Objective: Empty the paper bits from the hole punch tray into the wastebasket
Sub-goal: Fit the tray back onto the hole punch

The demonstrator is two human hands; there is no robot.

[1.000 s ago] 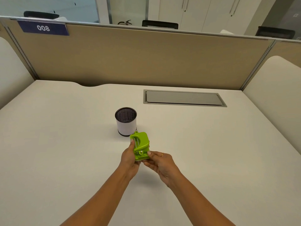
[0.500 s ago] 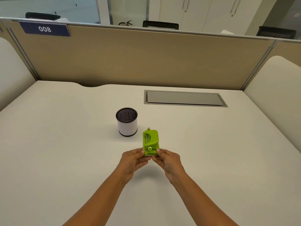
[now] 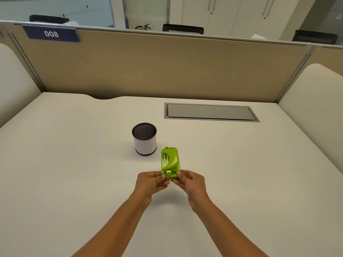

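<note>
Reaching forward with both bare forearms, wrists converging; pinching the near end of a small green plastic hole punch (image 3: pixel 169 160) from either side with left hand (image 3: pixel 151 184) and right hand (image 3: pixel 191 184), fingers curled.

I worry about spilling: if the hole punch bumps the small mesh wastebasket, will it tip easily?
The wastebasket is taller than wide, with mesh inside, so likely light and apt to tip or slide. Nothing steadies it: the left hand and right hand both pinch the hole punch.

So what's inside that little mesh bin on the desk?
Only the dark mesh inner wall of the wastebasket shows from above. Its floor is in shadow, so whatever may lie at the bottom cannot be made out.
</note>
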